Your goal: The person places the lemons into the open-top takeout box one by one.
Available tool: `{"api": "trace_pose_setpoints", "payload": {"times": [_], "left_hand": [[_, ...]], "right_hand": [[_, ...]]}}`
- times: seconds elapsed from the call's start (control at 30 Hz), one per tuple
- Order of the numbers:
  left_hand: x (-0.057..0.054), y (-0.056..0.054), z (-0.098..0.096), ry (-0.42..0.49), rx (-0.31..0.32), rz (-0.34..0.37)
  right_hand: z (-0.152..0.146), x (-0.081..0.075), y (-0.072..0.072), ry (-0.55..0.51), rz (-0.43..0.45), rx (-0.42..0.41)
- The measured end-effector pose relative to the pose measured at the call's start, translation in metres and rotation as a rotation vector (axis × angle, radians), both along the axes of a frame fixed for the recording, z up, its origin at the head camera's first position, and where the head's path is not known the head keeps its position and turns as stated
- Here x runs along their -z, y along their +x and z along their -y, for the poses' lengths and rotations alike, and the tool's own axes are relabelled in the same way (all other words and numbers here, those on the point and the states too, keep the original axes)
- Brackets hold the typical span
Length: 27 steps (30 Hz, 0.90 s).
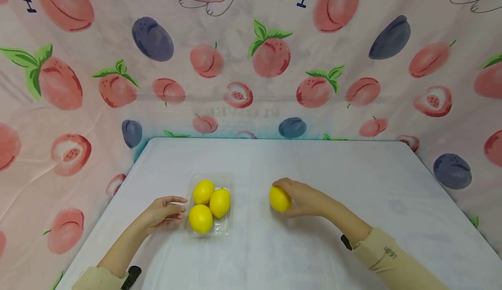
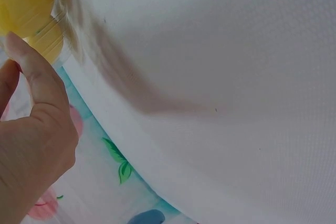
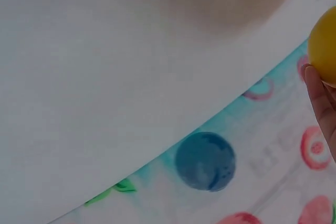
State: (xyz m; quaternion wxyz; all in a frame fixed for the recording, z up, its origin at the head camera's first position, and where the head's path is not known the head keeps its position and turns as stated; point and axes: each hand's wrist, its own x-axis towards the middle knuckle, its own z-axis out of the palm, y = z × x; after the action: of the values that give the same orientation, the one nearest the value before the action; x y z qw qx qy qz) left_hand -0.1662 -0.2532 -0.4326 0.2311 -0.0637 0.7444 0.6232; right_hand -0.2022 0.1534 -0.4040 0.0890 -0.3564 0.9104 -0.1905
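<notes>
In the head view my right hand (image 1: pixel 306 197) grips a yellow lemon (image 1: pixel 280 199) over the right half of the table, thumb and fingers round its sides. The right wrist view catches part of this lemon (image 3: pixel 324 48) and a few fingers at its right edge. To the left, a clear plastic tray (image 1: pixel 224 230) carries three more lemons (image 1: pixel 201 218). My left hand (image 1: pixel 158 214) is beside the tray's left wall, fingers extended and loosely bent, fingertips right at the rim. The left wrist view has that hand (image 2: pixel 37 108) close to the tray and its yellow lemons (image 2: pixel 26 1).
A white table (image 1: pixel 251 259) lies under both hands, its far edge against a pink fruit-print cloth (image 1: pixel 239 33). The same cloth hangs along the left and right sides.
</notes>
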Motion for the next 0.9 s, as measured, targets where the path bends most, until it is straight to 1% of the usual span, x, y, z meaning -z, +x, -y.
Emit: {"api": "trace_pose_setpoints", "payload": {"times": [0.17, 0.33, 0.47, 0.77, 0.9], "left_hand": [[0.0, 0.0, 0.0, 0.007, -0.003, 0.0], [0.001, 0.001, 0.0, 0.012, -0.004, -0.003], [0.001, 0.0, 0.0, 0.017, -0.006, -0.004], [0.001, 0.0, 0.0, 0.005, -0.007, -0.005], [0.002, 0.001, 0.001, 0.003, 0.0, -0.008]], "right_hand": [[0.021, -0.011, 0.005, -0.011, 0.014, -0.042], [0.04, -0.018, 0.008, -0.011, 0.028, -0.084], [0.052, -0.019, 0.009, -0.015, 0.028, -0.123], [0.086, -0.021, 0.016, -0.013, 0.08, -0.2], [0.101, -0.019, 0.019, 0.011, 0.071, -0.248]]}}
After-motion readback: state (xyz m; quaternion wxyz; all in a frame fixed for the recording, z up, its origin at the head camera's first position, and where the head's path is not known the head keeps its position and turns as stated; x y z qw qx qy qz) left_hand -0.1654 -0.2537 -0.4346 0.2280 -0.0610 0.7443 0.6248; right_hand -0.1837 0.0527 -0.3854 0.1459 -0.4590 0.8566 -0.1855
